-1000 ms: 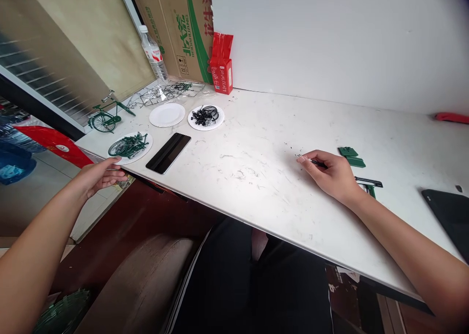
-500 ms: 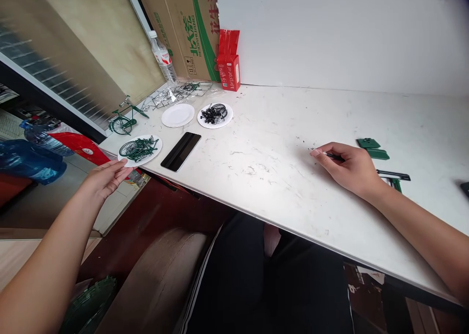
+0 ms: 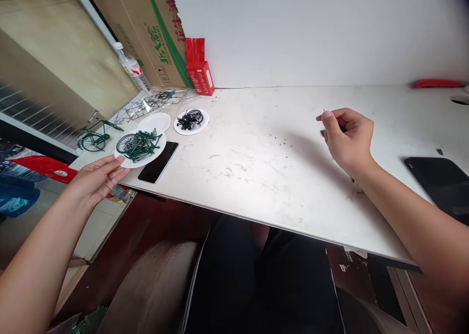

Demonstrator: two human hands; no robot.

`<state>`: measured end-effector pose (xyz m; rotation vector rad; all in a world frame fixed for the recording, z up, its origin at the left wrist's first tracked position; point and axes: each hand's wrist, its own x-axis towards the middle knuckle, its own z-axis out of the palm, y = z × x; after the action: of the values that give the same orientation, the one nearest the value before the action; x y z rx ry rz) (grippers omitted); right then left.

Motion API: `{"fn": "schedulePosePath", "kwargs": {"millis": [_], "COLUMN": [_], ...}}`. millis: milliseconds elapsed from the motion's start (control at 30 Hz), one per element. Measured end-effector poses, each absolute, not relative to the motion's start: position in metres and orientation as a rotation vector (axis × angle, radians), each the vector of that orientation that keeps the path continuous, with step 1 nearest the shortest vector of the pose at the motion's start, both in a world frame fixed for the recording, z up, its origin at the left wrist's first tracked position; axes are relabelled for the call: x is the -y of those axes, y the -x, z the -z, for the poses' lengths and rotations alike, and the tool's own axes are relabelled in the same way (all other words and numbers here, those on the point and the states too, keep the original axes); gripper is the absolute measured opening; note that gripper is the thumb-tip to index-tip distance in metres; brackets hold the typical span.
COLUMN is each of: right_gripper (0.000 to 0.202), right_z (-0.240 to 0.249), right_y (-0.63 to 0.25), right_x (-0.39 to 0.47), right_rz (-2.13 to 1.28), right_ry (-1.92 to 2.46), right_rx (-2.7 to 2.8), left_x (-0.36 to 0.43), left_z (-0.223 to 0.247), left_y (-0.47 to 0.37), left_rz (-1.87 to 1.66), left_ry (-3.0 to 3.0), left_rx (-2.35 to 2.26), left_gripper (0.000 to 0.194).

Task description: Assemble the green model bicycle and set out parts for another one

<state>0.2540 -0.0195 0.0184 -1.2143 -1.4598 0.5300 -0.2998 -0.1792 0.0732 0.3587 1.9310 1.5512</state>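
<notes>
Paper plate (image 3: 126, 162) of green bicycle parts sits at the counter's (image 3: 264, 177) left edge, about 9 o'clock in the view, its near rim pinched by the left hand (image 3: 95, 179), thumb on top and fingers beneath. On it lies a tangle of green model pieces (image 3: 138, 144), a spoked wheel among them. Part of the plate overlaps a black phone (image 3: 157, 156) lying flat just beside it at 3 o'clock.

At 12 o'clock from that plate is an empty white plate (image 3: 156, 122), and at 2 o'clock a third plate (image 3: 191, 121) carrying black parts. A finished green model bicycle (image 3: 95, 137) stands at 10 o'clock near the counter's corner. Behind the plates lie clear part frames (image 3: 146, 105), a water bottle (image 3: 132, 73), a red carton (image 3: 200, 73) and a large cardboard box (image 3: 146, 31) against the wall.

Well apart, toward 3 o'clock, the right hand (image 3: 346, 137) is raised above the counter, fingers curled and pinching a thin dark tool (image 3: 325, 112) whose tip shows above the thumb. A black tablet (image 3: 437, 182) lies at 4 o'clock.
</notes>
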Motion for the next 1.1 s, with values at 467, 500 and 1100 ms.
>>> {"fn": "schedulePosePath", "kwargs": {"millis": [467,500,1100], "right_gripper": [0.030,0.033,0.031], "right_z": [-0.033,-0.031,0.003], "right_y": [-0.292,-0.293,-0.251], "right_x": [-0.008,-0.009,0.019], "right_rz": [-0.447,-0.453,-0.816], "right_ry": [1.160,1.174,1.206], "right_rx": [1.390,1.399,2.029], "left_x": [0.138,0.136,0.107], "left_z": [-0.053,-0.051,-0.041], "left_y": [0.123,0.116,0.051], "left_rz": [-1.226,-1.197,-1.010], "left_ry": [-0.589,-0.602,-0.928], "left_rx": [-1.603,-1.580,-1.498], "left_gripper": [0.012,0.011,0.028]}}
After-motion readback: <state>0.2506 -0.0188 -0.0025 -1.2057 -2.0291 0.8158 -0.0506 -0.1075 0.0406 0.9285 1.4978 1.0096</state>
